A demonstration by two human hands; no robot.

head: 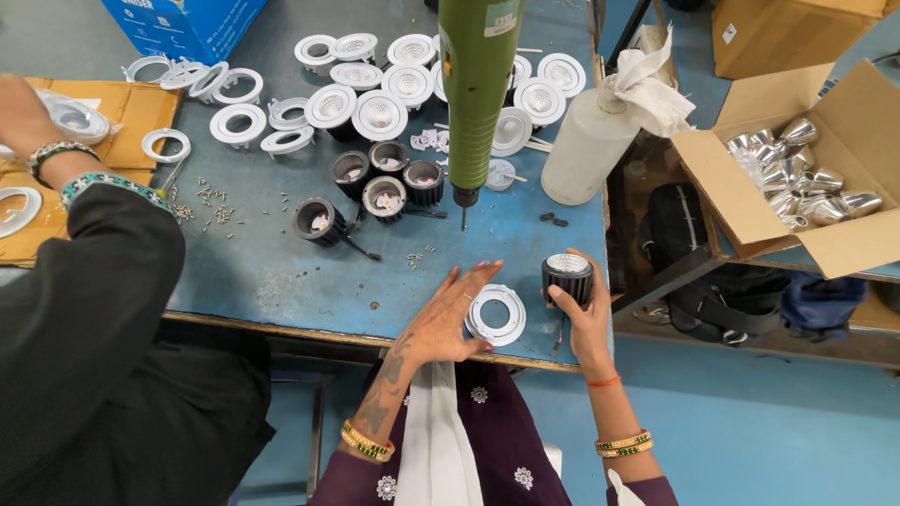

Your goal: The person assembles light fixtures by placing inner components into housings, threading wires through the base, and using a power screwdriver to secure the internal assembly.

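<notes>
Fingers [559, 298] of the right hand [583, 317] are wrapped around a black downlight housing [567, 277], holding it upright at the near right edge of the blue tabletop [262, 272], its frosted lens facing up. Over on the left hand [448, 319], the fingers are spread flat and open, pressing on the tabletop and touching the edge of a white trim ring [498, 315] that lies flat between the two hands. Straight above them hangs a green electric screwdriver [476, 84], its bit pointing down just short of the tabletop, and nobody is gripping it.

Behind the driver sits a cluster of black housings [375, 183], some with short wires trailing out. Farther back, a row of white reflector lamps [394, 80] stands close together, and more loose white rings [239, 122] lie to the left. Small screws [211, 201] are scattered on the tabletop near those rings. A white plastic bottle [586, 145] with a rag stuffed in its top stands at the right edge.

At far left, another person in a dark sleeve [84, 309] reaches over flattened cardboard [131, 108]. Off to the right, an open cardboard box [825, 159] holds shiny silver reflector cups [806, 178].
</notes>
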